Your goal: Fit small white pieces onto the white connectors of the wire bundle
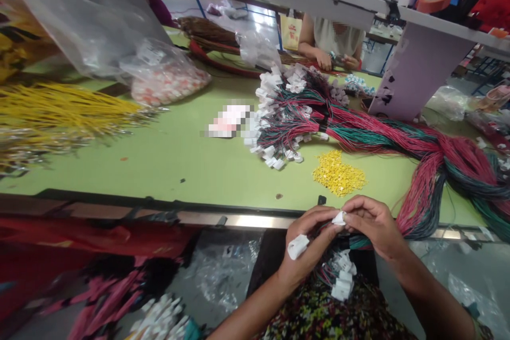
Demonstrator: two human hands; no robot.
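Connector (339, 218), white, is pinched between fingertips of left hand (308, 244) and right hand (372, 226); both hands are closed on it, just on near side of table edge. White tape (298, 247) is wrapped on left thumb. Connector cluster (342, 279) is hung on wires just under both hands. Red and green wire bundle (422, 207) is led from under right hand away to its right. Yellow pieces (338, 174) are piled beyond hands on green table (179, 159).
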